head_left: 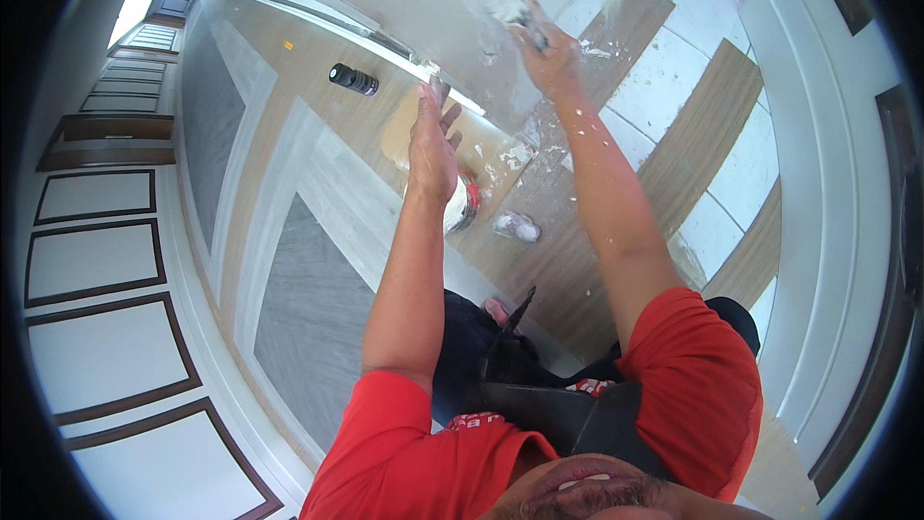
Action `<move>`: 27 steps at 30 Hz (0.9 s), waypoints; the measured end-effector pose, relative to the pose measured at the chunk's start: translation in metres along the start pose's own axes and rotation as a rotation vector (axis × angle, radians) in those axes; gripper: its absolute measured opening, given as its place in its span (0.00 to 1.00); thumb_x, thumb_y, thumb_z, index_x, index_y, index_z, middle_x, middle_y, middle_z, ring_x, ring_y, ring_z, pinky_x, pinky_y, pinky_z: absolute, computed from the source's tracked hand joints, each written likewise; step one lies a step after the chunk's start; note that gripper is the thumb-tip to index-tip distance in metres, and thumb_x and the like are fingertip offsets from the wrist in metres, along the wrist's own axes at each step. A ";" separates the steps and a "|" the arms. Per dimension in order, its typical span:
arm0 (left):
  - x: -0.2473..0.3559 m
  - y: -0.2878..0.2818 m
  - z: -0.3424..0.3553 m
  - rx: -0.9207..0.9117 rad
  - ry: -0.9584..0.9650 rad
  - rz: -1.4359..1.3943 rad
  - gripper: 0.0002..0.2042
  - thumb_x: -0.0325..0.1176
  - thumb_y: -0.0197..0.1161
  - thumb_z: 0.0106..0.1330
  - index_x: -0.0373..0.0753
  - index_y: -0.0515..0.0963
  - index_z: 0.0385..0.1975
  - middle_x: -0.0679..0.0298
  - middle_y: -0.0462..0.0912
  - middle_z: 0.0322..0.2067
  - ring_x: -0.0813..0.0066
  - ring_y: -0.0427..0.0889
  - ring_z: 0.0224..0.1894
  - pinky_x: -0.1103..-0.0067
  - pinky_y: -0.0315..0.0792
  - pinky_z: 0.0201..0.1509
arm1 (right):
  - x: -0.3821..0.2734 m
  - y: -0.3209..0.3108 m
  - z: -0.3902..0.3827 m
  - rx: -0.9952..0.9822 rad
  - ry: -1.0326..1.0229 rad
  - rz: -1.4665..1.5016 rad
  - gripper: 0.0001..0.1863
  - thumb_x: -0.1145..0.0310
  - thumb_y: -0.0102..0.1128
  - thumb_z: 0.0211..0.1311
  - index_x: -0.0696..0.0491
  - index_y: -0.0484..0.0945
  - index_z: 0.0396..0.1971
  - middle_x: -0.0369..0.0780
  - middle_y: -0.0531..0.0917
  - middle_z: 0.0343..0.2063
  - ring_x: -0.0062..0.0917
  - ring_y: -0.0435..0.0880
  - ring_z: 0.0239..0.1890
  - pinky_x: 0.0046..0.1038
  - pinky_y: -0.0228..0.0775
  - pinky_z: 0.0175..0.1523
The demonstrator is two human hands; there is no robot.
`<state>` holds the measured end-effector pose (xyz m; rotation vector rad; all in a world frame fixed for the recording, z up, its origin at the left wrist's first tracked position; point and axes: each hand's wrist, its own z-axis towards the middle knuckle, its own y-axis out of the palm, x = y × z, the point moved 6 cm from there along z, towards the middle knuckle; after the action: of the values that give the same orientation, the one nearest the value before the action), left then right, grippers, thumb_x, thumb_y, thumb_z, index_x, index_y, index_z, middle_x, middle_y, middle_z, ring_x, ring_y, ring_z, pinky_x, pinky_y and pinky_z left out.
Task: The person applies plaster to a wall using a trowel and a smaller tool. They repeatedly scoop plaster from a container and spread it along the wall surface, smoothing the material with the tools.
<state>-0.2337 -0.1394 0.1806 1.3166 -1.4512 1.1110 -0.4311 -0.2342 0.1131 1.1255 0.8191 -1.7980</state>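
Note:
My right hand is stretched far forward and closed on a tool with a white-caked end, against a pale, smeared wall. The tool's exact kind is hidden by my fingers and the white paste. To the left, my left hand is raised with its fingers apart, its tips near the wall's bottom edge; I see nothing clearly held in it. Below that hand stands a tub of white paste, partly covered by my wrist. A tan board with white blobs lies beside the tub.
A black bottle lies on the wood-look floor near the wall. Close to my knees is a crumpled whitish lump. White tiles alternate with wood-look planks at right. Panelled white doors line the left side.

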 end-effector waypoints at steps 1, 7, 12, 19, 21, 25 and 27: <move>0.001 0.003 0.000 0.003 0.001 -0.007 0.48 0.74 0.32 0.72 0.39 0.41 0.80 0.53 0.45 0.80 0.48 0.49 0.78 0.50 0.38 0.79 | 0.013 -0.010 0.001 0.025 0.017 0.063 0.33 0.51 0.68 0.65 0.45 0.74 0.68 0.52 0.88 0.44 0.44 0.88 0.49 0.38 0.78 0.56; 0.001 0.005 0.002 0.011 0.004 -0.018 0.48 0.73 0.32 0.72 0.40 0.41 0.80 0.54 0.45 0.80 0.47 0.48 0.79 0.50 0.37 0.79 | 0.087 -0.019 -0.049 -0.075 0.148 -0.141 0.34 0.42 0.64 0.65 0.38 0.73 0.69 0.50 0.87 0.48 0.46 0.86 0.51 0.39 0.77 0.58; -0.001 0.000 0.002 0.011 0.006 -0.017 0.47 0.73 0.32 0.73 0.40 0.41 0.80 0.54 0.45 0.80 0.47 0.49 0.79 0.49 0.36 0.79 | 0.082 -0.005 -0.054 -0.149 0.158 -0.265 0.34 0.40 0.63 0.65 0.34 0.71 0.70 0.48 0.87 0.49 0.46 0.86 0.52 0.41 0.76 0.59; -0.002 0.002 0.005 -0.002 0.033 0.005 0.47 0.72 0.32 0.73 0.40 0.41 0.80 0.53 0.45 0.79 0.47 0.50 0.78 0.49 0.36 0.79 | 0.052 0.012 -0.047 -0.163 0.053 -0.151 0.33 0.43 0.64 0.65 0.35 0.73 0.68 0.48 0.87 0.49 0.45 0.86 0.53 0.39 0.77 0.58; -0.010 -0.003 0.000 0.005 0.016 0.007 0.47 0.72 0.32 0.73 0.40 0.40 0.80 0.52 0.45 0.79 0.46 0.50 0.78 0.49 0.36 0.79 | 0.017 0.021 -0.031 -0.117 0.047 -0.111 0.32 0.45 0.65 0.65 0.37 0.74 0.68 0.49 0.87 0.49 0.45 0.86 0.52 0.39 0.78 0.57; -0.001 -0.001 0.000 0.000 0.000 0.001 0.48 0.73 0.33 0.72 0.41 0.39 0.80 0.52 0.44 0.79 0.46 0.49 0.78 0.48 0.36 0.79 | 0.023 0.009 -0.021 -0.042 0.007 -0.104 0.32 0.46 0.66 0.65 0.40 0.74 0.68 0.50 0.87 0.48 0.46 0.87 0.50 0.39 0.78 0.56; 0.005 0.008 0.004 -0.012 0.013 -0.008 0.48 0.74 0.33 0.72 0.41 0.39 0.80 0.52 0.44 0.80 0.46 0.48 0.78 0.48 0.36 0.79 | 0.066 -0.006 -0.030 -0.088 0.064 -0.164 0.33 0.48 0.66 0.66 0.39 0.73 0.69 0.50 0.86 0.51 0.44 0.86 0.54 0.38 0.77 0.58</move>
<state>-0.2421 -0.1438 0.1845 1.3034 -1.4394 1.1021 -0.4413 -0.2269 0.0412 1.0896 1.0448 -1.8476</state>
